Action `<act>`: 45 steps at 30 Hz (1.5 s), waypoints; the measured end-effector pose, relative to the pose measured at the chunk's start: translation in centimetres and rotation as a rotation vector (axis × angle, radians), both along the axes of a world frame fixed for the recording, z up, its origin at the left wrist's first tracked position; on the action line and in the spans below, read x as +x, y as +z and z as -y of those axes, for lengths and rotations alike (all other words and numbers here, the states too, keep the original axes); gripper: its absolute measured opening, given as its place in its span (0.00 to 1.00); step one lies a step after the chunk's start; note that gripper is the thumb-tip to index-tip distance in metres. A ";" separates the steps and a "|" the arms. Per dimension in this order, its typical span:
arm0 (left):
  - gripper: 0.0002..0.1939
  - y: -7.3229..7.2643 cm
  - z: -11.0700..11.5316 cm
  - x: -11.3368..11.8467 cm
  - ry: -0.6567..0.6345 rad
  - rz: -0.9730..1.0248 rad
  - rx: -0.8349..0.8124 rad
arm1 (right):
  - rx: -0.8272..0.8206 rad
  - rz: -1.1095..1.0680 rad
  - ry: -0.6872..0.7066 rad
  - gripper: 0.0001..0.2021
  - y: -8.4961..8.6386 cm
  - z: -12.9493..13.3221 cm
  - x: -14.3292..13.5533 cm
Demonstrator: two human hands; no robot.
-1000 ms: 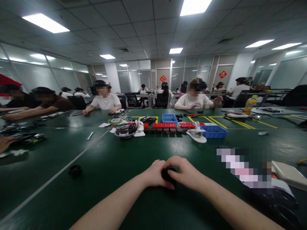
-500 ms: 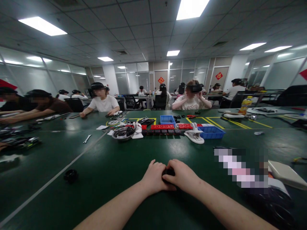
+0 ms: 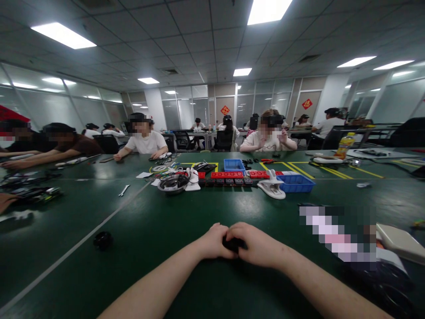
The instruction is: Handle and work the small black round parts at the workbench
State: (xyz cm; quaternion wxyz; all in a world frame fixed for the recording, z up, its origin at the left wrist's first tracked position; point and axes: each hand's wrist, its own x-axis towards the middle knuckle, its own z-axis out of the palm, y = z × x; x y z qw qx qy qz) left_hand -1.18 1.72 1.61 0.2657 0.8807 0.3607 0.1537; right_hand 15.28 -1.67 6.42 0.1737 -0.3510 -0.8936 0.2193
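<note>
My left hand [image 3: 213, 242] and my right hand [image 3: 255, 246] meet just above the green table. Between them is a small black object [image 3: 234, 243], gripped from both sides with curled fingers. Most of it is covered by the fingers, so I cannot make out its kind. To the left of my hands, a round black ring-like part [image 3: 102, 240] lies by itself on the table.
Ahead are red power strips [image 3: 227, 175], blue bins [image 3: 297, 183], a white clip stand [image 3: 272, 188] and a metal bowl [image 3: 171, 189] with cables. A wrench [image 3: 124, 190] lies left. At right are a beige flat case [image 3: 400, 241] and a bottle [image 3: 345, 144]. Several people sit around.
The fingers of both hands have shifted around the black object, and the right hand has turned slightly over it. The whole view has moved a little, with the table things appearing further right.
</note>
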 end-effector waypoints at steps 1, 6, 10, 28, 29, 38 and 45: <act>0.13 -0.1 -0.1 0.0 -0.006 -0.010 -0.002 | 0.006 -0.016 0.029 0.17 -0.1 0.0 -0.1; 0.15 -0.4 -0.2 -0.1 0.031 -0.050 0.007 | 0.050 -0.069 0.127 0.16 -0.9 0.1 -0.7; 0.23 -0.1 0.0 -0.2 -0.008 0.006 -0.007 | 0.098 -0.122 0.085 0.18 -0.5 0.4 -0.8; 0.26 0.1 1.7 1.3 0.288 -0.144 0.210 | -0.016 0.181 -0.438 0.12 -0.5 0.1 -0.9; 0.25 0.1 1.6 1.3 0.292 -0.143 0.211 | -0.017 0.179 -0.439 0.12 -0.5 0.1 -0.9; 0.20 0.0 0.6 0.4 0.146 -0.041 0.095 | -0.003 0.047 -0.191 0.16 -0.5 -0.3 -0.1; 0.14 -0.4 -0.2 -0.1 0.059 0.009 0.007 | 0.058 -0.157 -0.006 0.19 -2.1 -0.5 -0.6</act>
